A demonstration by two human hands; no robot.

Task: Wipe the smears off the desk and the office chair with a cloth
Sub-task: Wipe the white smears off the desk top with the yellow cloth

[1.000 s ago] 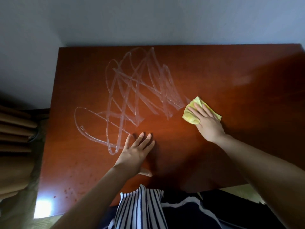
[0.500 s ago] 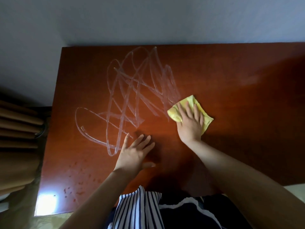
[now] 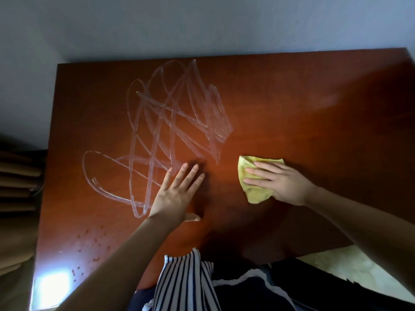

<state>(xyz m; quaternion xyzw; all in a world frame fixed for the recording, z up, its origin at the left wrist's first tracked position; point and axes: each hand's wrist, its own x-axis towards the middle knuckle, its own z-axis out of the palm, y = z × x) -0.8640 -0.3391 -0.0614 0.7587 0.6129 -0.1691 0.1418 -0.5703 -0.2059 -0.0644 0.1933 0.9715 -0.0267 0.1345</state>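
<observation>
A reddish-brown wooden desk (image 3: 314, 113) fills the view. Whitish scribbled smears (image 3: 170, 122) cover its left-centre, looping down to the left. My right hand (image 3: 278, 180) lies flat on a crumpled yellow cloth (image 3: 251, 187), pressing it onto the desk just right of the smears' lower end. My left hand (image 3: 177, 194) rests palm down with fingers spread at the lower right edge of the smears, holding nothing. The office chair is not in view.
A grey wall (image 3: 202, 25) runs behind the desk's far edge. Tan pleated curtain folds (image 3: 18, 176) hang at the left. Small droplets and a bright glare patch (image 3: 54, 286) mark the desk's near left corner. Pale floor (image 3: 350, 268) shows at the lower right.
My right hand slid the cloth left into the smears, then back down and to the right, turning so its fingers point left. The smears' right edge is shorter. My left hand stayed put.
</observation>
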